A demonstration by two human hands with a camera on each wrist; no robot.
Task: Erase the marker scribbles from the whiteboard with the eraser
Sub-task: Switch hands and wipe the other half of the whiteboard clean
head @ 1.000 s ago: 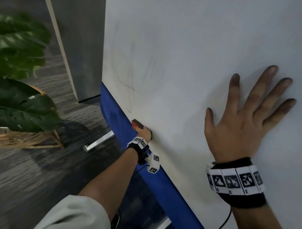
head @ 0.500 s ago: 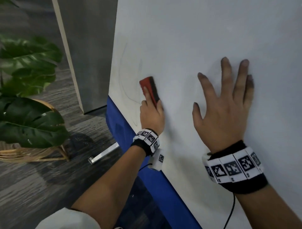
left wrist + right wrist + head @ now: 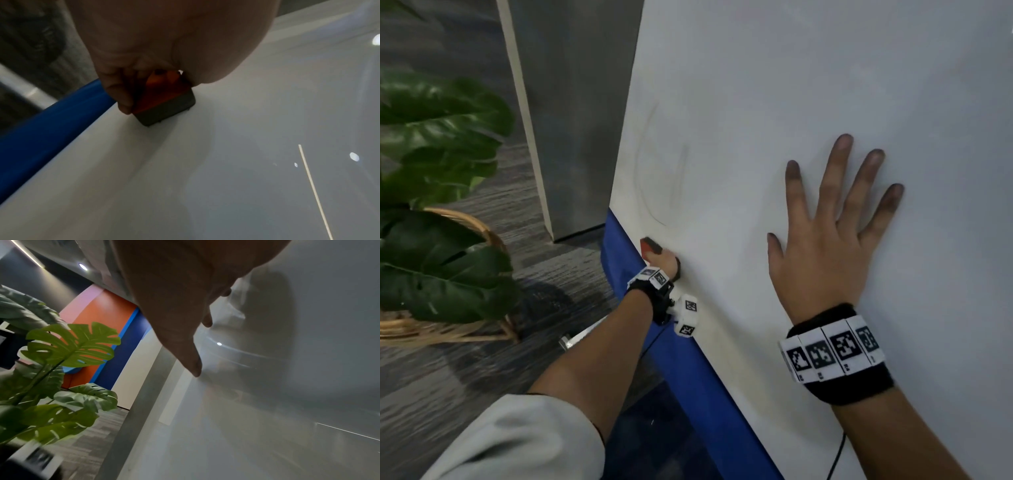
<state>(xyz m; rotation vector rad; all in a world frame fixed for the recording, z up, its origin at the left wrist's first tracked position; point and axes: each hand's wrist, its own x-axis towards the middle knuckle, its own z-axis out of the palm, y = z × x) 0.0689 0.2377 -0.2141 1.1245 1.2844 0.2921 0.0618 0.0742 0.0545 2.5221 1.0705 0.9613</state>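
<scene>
The whiteboard [image 3: 791, 85] fills the right of the head view, with a blue edge [image 3: 688, 370] along its lower left side. Faint grey marker scribbles [image 3: 654, 185] remain near the board's left edge. My left hand [image 3: 666, 265] grips a red eraser [image 3: 649, 246] with a dark felt pad and presses it on the board by the blue edge, just below the scribbles. In the left wrist view the eraser [image 3: 164, 100] sits felt-down on the whiteboard [image 3: 226, 178]. My right hand [image 3: 825, 246] lies flat on the board with fingers spread, right of the eraser; its fingers [image 3: 193, 363] touch the surface.
A large leafy plant [image 3: 438, 192] in a wicker basket [image 3: 465, 325] stands on the floor at the left. A grey panel [image 3: 571, 120] stands behind the board's left edge. A metal foot [image 3: 578, 339] pokes out on the dark floor below the board.
My left hand has swept the eraser down from mid-board, beside the scribbles, back to the blue edge. My right hand stays flat on the board, fingers spread wider.
</scene>
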